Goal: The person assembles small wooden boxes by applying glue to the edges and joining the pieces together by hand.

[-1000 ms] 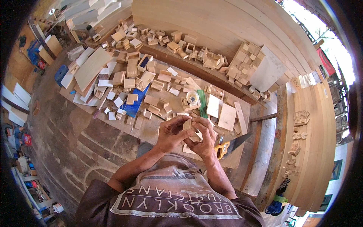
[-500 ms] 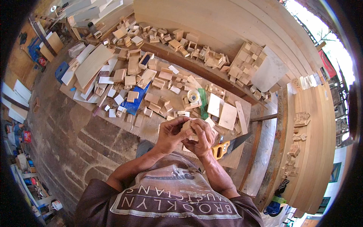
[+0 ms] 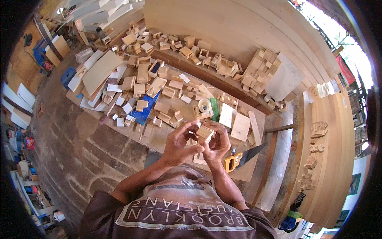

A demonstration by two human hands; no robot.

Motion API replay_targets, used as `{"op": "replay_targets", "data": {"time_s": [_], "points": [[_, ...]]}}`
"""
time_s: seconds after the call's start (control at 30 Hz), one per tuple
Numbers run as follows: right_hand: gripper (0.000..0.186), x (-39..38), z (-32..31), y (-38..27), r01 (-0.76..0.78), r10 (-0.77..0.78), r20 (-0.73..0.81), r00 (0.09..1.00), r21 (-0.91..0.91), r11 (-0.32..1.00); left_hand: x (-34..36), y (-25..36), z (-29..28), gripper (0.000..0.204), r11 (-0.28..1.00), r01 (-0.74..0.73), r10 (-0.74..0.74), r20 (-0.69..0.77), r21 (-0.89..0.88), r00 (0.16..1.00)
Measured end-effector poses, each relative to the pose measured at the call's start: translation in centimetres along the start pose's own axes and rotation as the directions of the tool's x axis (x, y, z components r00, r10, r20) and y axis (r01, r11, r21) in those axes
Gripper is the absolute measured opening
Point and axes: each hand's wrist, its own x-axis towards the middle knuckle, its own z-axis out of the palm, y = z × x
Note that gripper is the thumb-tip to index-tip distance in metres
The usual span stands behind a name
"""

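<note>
Just in front of my chest, both hands meet around a small pale wooden block (image 3: 205, 132) with a ridged or layered upper face. My right hand (image 3: 218, 144) grips it from the right, fingers bent along its far side. From the left, my left hand (image 3: 180, 144) curls its fingers and thumb about the block's near left edge; the exact contact is partly hidden. Beyond the hands stands a round clear tub (image 3: 204, 105) on a wooden piece. A handsaw with a yellow handle (image 3: 232, 162) lies to the right of my right hand.
Many small wooden boxes and blocks cover the low worktable (image 3: 254, 167). A blue sheet (image 3: 146, 109) and a green strip (image 3: 215, 108) lie among them. Flat boards (image 3: 99, 71) are stacked at the left end. More small pieces line a back ledge (image 3: 175, 59) below a large panel.
The block has been turned so that its ridged face shows. My right hand has rolled outward, and the fingers of my left hand have opened a little around the block.
</note>
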Motion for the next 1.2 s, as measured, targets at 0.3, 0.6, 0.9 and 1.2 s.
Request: {"op": "replay_targets", "data": {"time_s": [0.3, 0.6, 0.9, 1.2], "points": [[0.041, 1.0, -0.5, -0.7, -0.063, 0.024, 0.15, 0.988, 0.258, 0.964, 0.8, 1.5, -0.6, 0.059, 0.992, -0.053, 0.041, 0.101, 0.117, 0.994], [0.045, 1.5, -0.3, -0.6, 0.234, -0.211, 0.129, 0.969, -0.21, 0.949, 1.1, 3.5, 1.2, 0.052, 0.956, 0.003, 0.007, -0.034, 0.294, 0.999], [0.038, 1.6, -0.6, -1.9, 0.058, -0.082, 0.162, 0.983, 0.144, 0.988, 1.5, 3.9, 1.9, 0.043, 0.954, 0.028, -0.002, -0.088, 0.298, 0.996], [0.025, 1.9, -1.9, -0.8, 0.032, -0.04, 0.223, 0.974, 0.042, 0.999, 1.7, 2.4, 1.3, 0.041, 0.966, -0.089, 0.099, -0.027, 0.242, 0.995]]}}
